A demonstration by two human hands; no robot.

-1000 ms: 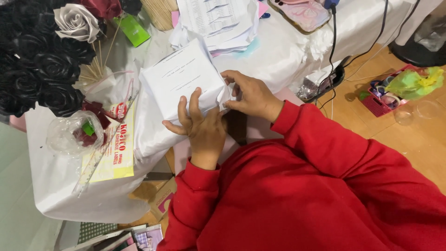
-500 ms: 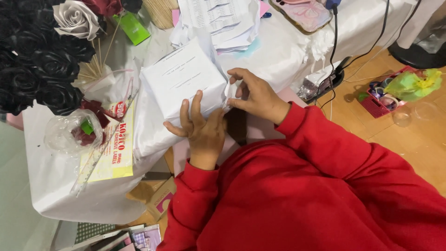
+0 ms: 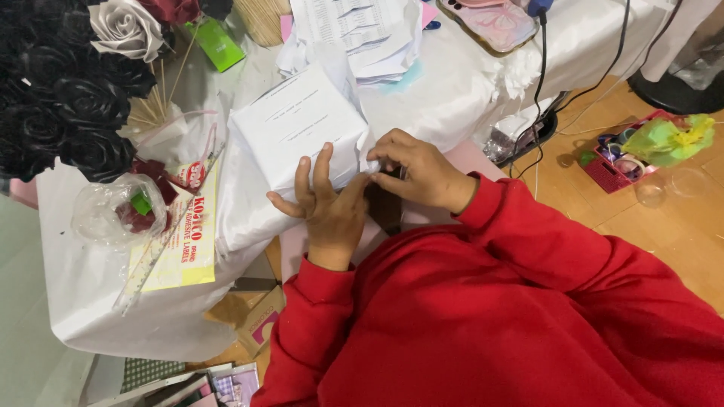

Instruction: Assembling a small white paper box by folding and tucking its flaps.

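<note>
White paper-wrapped box (image 3: 298, 128) sits at the near edge of a white-covered table (image 3: 90, 301). Left hand (image 3: 328, 211) presses flat on its near side, fingers spread and gripping nothing; right hand (image 3: 418, 169) pinches the paper at its right corner. Black paper roses (image 3: 64, 105) stand left, loose papers (image 3: 362, 30) behind.

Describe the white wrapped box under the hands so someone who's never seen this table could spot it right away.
On the table covered with a white cloth, look near its front edge, right of the black paper roses. The white wrapped box sits there, the left hand flat on its near side and the right hand pinching its corner. Unlike the loose paper stack behind, it is a solid block.
</note>
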